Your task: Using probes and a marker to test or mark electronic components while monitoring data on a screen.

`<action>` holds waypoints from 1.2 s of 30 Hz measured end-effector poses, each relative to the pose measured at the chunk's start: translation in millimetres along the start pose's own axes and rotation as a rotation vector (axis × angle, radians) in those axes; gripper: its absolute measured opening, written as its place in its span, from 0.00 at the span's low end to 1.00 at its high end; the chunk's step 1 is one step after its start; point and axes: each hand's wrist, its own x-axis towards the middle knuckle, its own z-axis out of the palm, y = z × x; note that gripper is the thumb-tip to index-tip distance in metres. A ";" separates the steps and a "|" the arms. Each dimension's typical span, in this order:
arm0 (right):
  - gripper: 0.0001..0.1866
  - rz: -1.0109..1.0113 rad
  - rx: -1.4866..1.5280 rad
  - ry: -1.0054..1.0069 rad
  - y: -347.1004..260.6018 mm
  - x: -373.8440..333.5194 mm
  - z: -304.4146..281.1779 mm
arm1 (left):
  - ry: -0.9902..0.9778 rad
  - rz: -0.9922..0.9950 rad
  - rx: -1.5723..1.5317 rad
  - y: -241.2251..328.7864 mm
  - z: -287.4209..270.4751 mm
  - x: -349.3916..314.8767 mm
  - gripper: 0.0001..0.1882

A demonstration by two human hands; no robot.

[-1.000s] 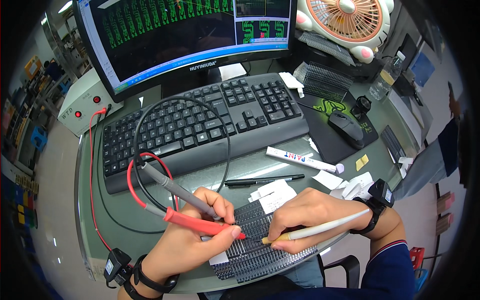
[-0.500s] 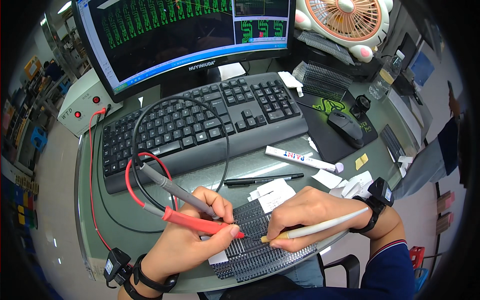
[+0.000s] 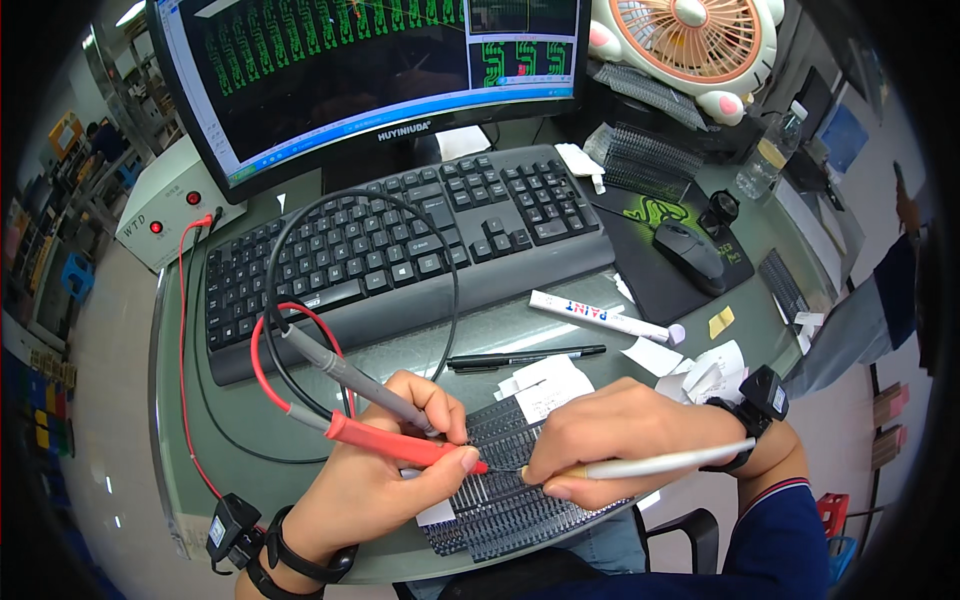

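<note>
My left hand [image 3: 370, 495] is closed on two test probes, a red probe [image 3: 385, 443] and a grey probe [image 3: 350, 375]. Their tips point right over a dark panel of small circuit boards [image 3: 500, 525]. Between the thumb and fingers of my right hand [image 3: 615, 432] is a slim pen-shaped tool [image 3: 670, 461] with a white handle and yellowish front part. Its working end is hidden by my fingers, close to the red probe's tip. The panel lies below both hands at the table's front edge; the right hand covers part of it.
Behind the hands lie a black pen [image 3: 525, 357], a white paint marker [image 3: 600, 318] and paper slips [image 3: 555, 388]. Farther back are a keyboard [image 3: 400, 250], monitor [image 3: 330, 110] and mouse [image 3: 690, 255]. A red lead [image 3: 183, 340] runs from a light-coloured box [image 3: 170, 205].
The white handle in my right hand has swung right and down at its rear end, and the fingers have shifted slightly. My left hand and both probes look almost unmoved.
</note>
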 end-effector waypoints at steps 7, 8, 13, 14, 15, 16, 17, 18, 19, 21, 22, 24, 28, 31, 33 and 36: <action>0.09 0.008 -0.215 0.060 -13.4 -15.1 29.8 | -0.007 0.031 0.056 0.3 -0.1 -1.0 0.14; 0.11 -0.021 -0.278 0.070 -10.3 -16.2 33.5 | -0.006 0.033 0.060 -0.5 -0.4 -1.0 0.14; 0.11 -0.037 -0.326 0.085 -9.7 -14.1 37.1 | -0.008 0.046 0.073 -3.2 -1.2 -0.9 0.14; 0.11 -0.037 -0.335 0.088 -9.8 -13.9 37.2 | -0.007 0.048 0.077 -3.1 -1.3 -1.1 0.14; 0.11 -0.037 -0.336 0.086 -9.9 -13.8 37.1 | -0.006 0.049 0.076 -3.0 -1.2 -1.2 0.14; 0.11 -0.038 -0.343 0.086 -10.2 -13.7 37.2 | -0.005 0.044 0.074 -2.7 -1.0 -1.4 0.14; 0.11 -0.038 -0.349 0.086 -10.5 -13.6 37.2 | -0.004 0.039 0.072 -2.2 -0.9 -1.6 0.14; 0.11 -0.038 -0.349 0.085 -10.8 -13.5 37.1 | -0.003 0.038 0.071 -1.1 -1.3 -1.7 0.14; 0.10 -0.035 -0.357 0.079 -10.9 -13.6 36.6 | -0.021 0.015 0.077 0.4 -1.9 -1.3 0.15; 0.10 -0.031 -0.364 0.072 -10.7 -13.7 36.2 | -0.039 -0.008 0.082 2.0 -2.0 -0.8 0.16; 0.10 -0.030 -0.365 0.072 -10.6 -13.7 36.3 | -0.040 -0.008 0.080 2.6 -1.8 -0.8 0.16; 0.09 -0.030 -0.366 0.073 -10.6 -13.7 36.3 | -0.040 -0.008 0.078 1.5 -1.2 -0.8 0.16; 0.09 -0.024 -0.373 0.068 -11.0 -13.9 36.2 | -0.021 0.022 0.072 0.6 -1.2 -1.1 0.15; 0.09 -0.019 -0.368 0.066 -11.2 -14.4 36.3 | -0.041 -0.006 0.080 1.5 -1.5 -1.3 0.16; 0.09 -0.014 -0.364 0.065 -11.1 -15.0 37.0 | -0.041 -0.008 0.080 0.2 -1.0 -1.5 0.16; 0.09 -0.013 -0.365 0.070 -10.8 -15.4 37.9 | -0.005 0.048 0.068 -3.0 0.3 -2.1 0.14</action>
